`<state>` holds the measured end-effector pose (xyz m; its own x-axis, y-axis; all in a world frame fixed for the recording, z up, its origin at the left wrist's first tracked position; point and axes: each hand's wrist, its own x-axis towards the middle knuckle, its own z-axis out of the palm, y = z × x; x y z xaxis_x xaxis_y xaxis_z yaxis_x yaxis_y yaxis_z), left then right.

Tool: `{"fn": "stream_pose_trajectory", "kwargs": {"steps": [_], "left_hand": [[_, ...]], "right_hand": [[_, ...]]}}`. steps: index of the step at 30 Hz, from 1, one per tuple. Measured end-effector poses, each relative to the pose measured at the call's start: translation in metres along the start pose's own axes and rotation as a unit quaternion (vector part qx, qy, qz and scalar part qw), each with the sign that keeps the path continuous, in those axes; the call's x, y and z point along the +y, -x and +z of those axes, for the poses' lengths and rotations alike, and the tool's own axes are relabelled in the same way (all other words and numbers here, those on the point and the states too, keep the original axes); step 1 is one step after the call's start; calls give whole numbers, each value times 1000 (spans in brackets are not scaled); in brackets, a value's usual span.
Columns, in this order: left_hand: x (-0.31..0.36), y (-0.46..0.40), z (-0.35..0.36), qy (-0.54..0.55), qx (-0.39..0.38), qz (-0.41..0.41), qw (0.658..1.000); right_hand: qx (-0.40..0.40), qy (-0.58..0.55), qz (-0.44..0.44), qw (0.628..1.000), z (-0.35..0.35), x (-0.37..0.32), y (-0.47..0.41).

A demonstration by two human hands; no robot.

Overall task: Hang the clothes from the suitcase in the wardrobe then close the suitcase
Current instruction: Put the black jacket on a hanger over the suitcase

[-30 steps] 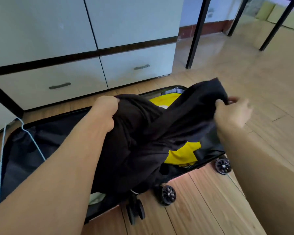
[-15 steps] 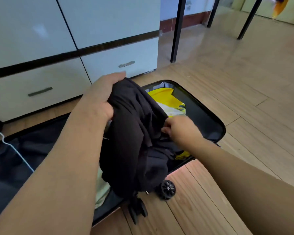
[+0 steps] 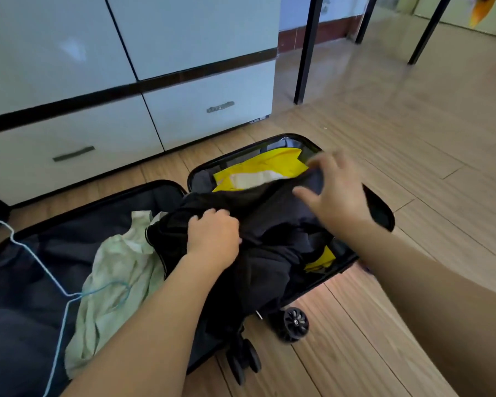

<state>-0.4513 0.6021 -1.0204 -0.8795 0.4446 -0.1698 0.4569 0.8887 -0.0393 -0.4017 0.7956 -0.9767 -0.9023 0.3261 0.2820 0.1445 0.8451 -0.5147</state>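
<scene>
A black suitcase (image 3: 381, 213) lies open on the wooden floor. A bunched black garment (image 3: 269, 253) lies over its right half, above a yellow garment (image 3: 269, 167). My left hand (image 3: 214, 236) grips a fold of the black garment near the middle hinge. Blurred and with its fingers spread, my right hand (image 3: 337, 193) hovers over the black garment's far edge, by the yellow one. In the left half lie a pale green garment (image 3: 112, 282) and a light blue wire hanger (image 3: 55, 282). The white wardrobe (image 3: 184, 38) stands just behind, doors shut.
Two wardrobe drawers with metal handles (image 3: 220, 106) sit at floor level behind the suitcase. Black table legs (image 3: 307, 53) stand to the back right. The suitcase wheels (image 3: 295, 323) stick out toward me. Wooden floor (image 3: 413, 138) stretches to the right.
My left hand has lowered the black garment from chest height into the suitcase. My right hand has let go of the cloth's middle and moved to its far right edge.
</scene>
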Motion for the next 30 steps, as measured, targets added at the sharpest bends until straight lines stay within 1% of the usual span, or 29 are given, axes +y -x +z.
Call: {"fn": "stream_pose_trajectory", "kwargs": {"steps": [1, 3, 4, 5, 6, 7, 8, 9, 10, 11, 12, 13, 14, 15, 16, 17, 18, 19, 20, 21, 22, 23, 24, 25, 26, 27, 28, 29, 30], "left_hand": [[-1, -3, -1, 45, 33, -34, 998], [-5, -11, -7, 194, 65, -101, 974], [-10, -15, -10, 275, 68, -130, 950], [-14, -19, -14, 368, 72, -160, 913], [-18, -22, -21, 475, 75, -189, 857], [-20, -22, -30, 585, 73, -211, 779], [-23, -22, -40, 674, 66, -229, 700], [-24, -22, -51, 734, 56, -240, 633], [-29, -21, -63, 777, 46, -244, 578], [-32, -19, -74, 810, 36, -241, 533], [-38, -19, -83, 832, 37, -231, 503], [-43, -19, -91, 846, 46, -220, 483], [-47, -16, -96, 853, 62, -207, 474], [-50, -14, -100, 855, 79, -196, 473], [-55, -12, -100, 849, 92, -190, 484], [-59, -11, -99, 839, 101, -196, 498], [-64, -11, -96, 819, 113, -213, 521], [-70, -13, -89, 780, 132, -242, 562], [-77, -15, -79, 709, 157, -276, 630], [-81, -16, -69, 610, 167, -305, 712], [-83, -15, -61, 512, 159, -322, 780], [-80, -11, -56, 458, 138, -320, 818], [-74, -7, -53, 458, 97, -300, 831], [-68, -1, -51, 490, 42, -262, 830], [-63, 5, -50, 546, -19, -214, 810], [-61, 12, -51, 623, -72, -169, 760], [-61, 17, -51, 691, -105, -123, 705], [-64, 21, -50, 721, -125, -67, 678], [-70, 22, -46, 711, -127, -18, 691]], "right_hand": [[-54, 19, 8, 998, 8, 0, 5], [-223, 60, 36, 972, 21, -5, 13], [-282, 67, 35, 957, 29, -8, 16], [-309, 51, 36, 949, 37, -10, 19], [-323, 35, 42, 945, 44, -12, 20], [-320, 20, 53, 946, 49, -14, 20], [-316, -5, 70, 946, 53, -16, 19], [-319, -55, 92, 942, 55, -16, 17], [-331, -139, 118, 926, 55, -19, 16], [-352, -239, 143, 894, 53, -21, 16], [-380, -324, 160, 851, 51, -23, 16], [-404, -380, 169, 815, 50, -27, 18], [-418, -395, 169, 801, 50, -31, 18], [-416, -367, 158, 817, 50, -35, 17], [-384, -299, 136, 863, 51, -40, 14], [-333, -218, 117, 910, 49, -45, 9], [-266, -147, 103, 947, 48, -46, 5], [-197, -118, 95, 969, 45, -47, 1], [-143, -129, 94, 977, 42, -47, -3], [-106, -167, 95, 976, 38, -48, -5], [-94, -205, 97, 969, 36, -51, -6], [-97, -240, 97, 961, 36, -56, -7], [-105, -273, 101, 951, 38, -61, -6], [-111, -309, 112, 938, 39, -68, -4], [-116, -353, 131, 919, 39, -75, -3], [-119, -406, 148, 894, 39, -82, -3], [-120, -453, 165, 868, 37, -86, -4], [-121, -491, 180, 844, 35, -88, -7], [-124, -516, 187, 827, 33, -90, -9]]}}
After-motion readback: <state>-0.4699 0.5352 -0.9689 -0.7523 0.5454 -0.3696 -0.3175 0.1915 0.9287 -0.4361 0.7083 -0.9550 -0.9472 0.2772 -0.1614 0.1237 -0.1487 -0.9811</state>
